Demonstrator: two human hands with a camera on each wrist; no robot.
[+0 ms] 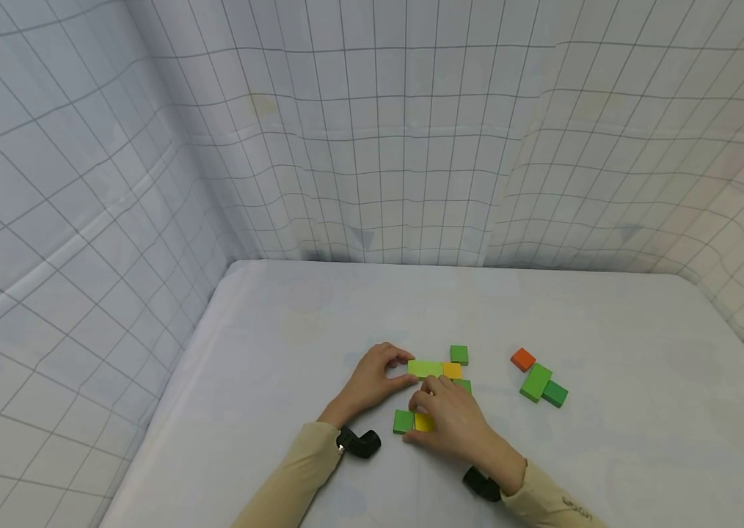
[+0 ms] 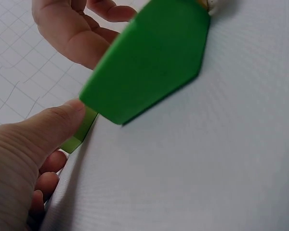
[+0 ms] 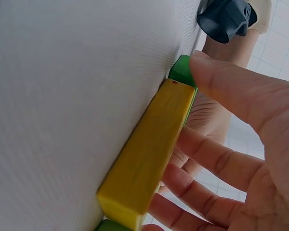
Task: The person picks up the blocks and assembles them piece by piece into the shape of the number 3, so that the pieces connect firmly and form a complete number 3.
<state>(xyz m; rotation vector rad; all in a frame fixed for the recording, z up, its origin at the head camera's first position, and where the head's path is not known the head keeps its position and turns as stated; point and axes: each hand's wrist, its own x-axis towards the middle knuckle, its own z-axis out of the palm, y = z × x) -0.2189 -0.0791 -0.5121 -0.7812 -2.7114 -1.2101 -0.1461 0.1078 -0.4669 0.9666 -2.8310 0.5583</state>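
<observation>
My left hand (image 1: pixel 375 378) holds one end of a light green block (image 1: pixel 425 369) between thumb and fingers. That block's end (image 2: pixel 73 144) shows beside the left thumb in the left wrist view. Nearer the body, my right hand (image 1: pixel 447 418) has its thumb and curled fingers about a long yellow block (image 3: pixel 147 149). A green block (image 1: pixel 403 422) adjoins the yellow one's left end, close to the right thumb tip. An orange-yellow block (image 1: pixel 452 370) touches the light green block, and another green block (image 1: pixel 462 385) sits partly hidden behind the right hand.
Just beyond the row lies a small green block (image 1: pixel 459 355). Off to the right, a red-orange block (image 1: pixel 523 359), a green block (image 1: pixel 535 383) and a darker green block (image 1: pixel 555 394) lie grouped on the white table (image 1: pixel 643 440). Gridded cloth walls (image 1: pixel 378 147) surround the table.
</observation>
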